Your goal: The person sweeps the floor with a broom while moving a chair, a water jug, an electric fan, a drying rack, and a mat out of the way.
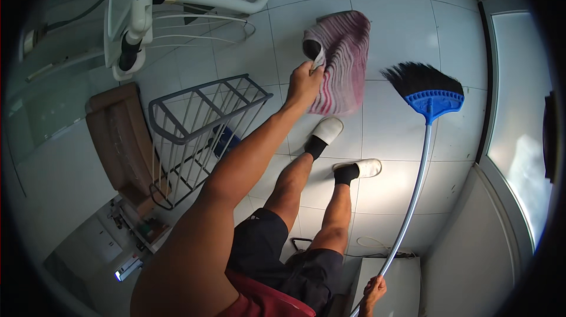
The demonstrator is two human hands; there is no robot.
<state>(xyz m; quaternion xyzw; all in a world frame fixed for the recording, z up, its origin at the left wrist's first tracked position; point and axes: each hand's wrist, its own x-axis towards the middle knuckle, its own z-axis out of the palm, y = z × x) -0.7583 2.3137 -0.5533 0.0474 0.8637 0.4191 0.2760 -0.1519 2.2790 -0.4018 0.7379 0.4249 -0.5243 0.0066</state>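
Note:
A striped pink, red and white floor mat (342, 60) hangs from my left hand (305, 85), whose fingers are closed on its near left edge. The mat is lifted and folded over, partly hiding the tiles under it. At the lower right, my right hand (374, 289) is wrapped round the pale metal handle of a broom (435, 102). Its blue head with dark bristles points away from me, to the right of the mat, and seems raised off the floor. The handle's near end runs out of the picture.
White floor tiles (401, 28) spread round my slippered feet. A grey metal rack (218, 114) stands left of my legs, beside a brown padded seat (121, 140). White jointed equipment arms and cables (227, 2) reach in at upper left. A framed glass door (519, 99) borders the right; a white cabinet (395, 281) stands near.

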